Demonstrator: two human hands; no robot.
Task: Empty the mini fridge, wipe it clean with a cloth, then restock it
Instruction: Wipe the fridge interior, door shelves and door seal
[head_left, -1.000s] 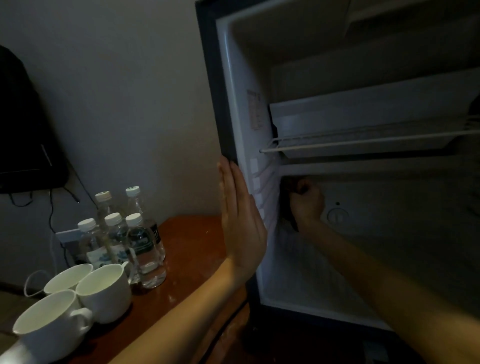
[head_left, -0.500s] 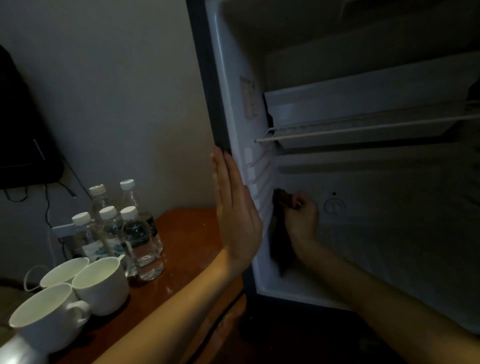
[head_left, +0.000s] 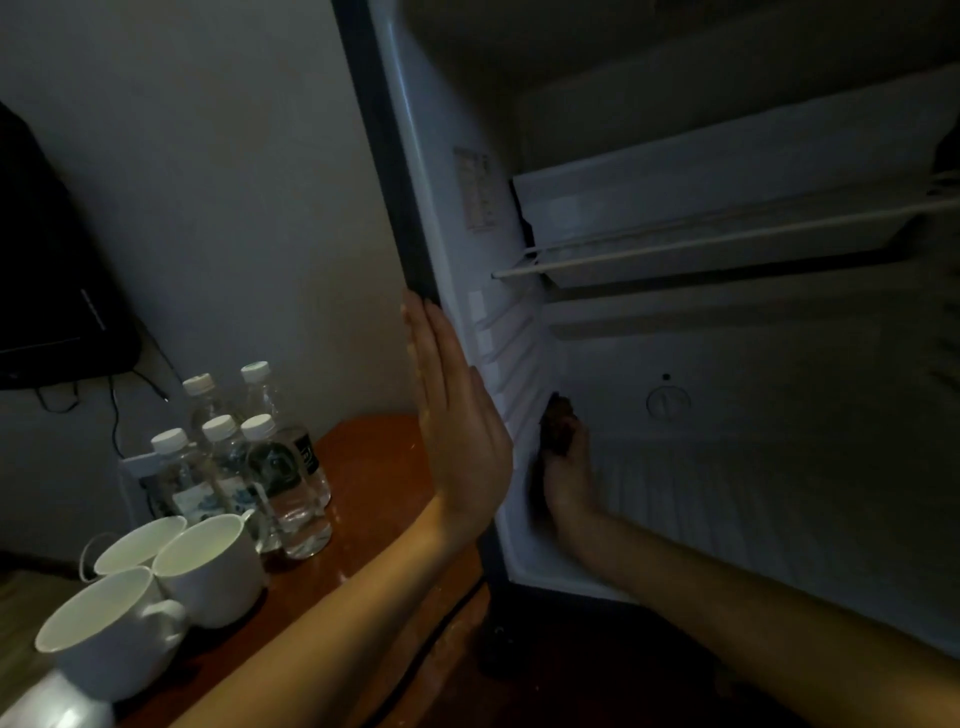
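Right hand (head_left: 569, 483) is gripping the dark cloth (head_left: 558, 428) low against the left inner wall of the mini fridge (head_left: 431, 182). Left hand (head_left: 457, 431), flat with fingers straight, is bracing the outer edge just beside.

No writing is coming through legibly. A pale sticker (head_left: 475, 189) is showing on the fridge (head_left: 441, 130) inner left wall, its print too blurred to read. The dark labels (head_left: 304, 457) on the water bottles (head_left: 270, 467) are showing only faint smudges.
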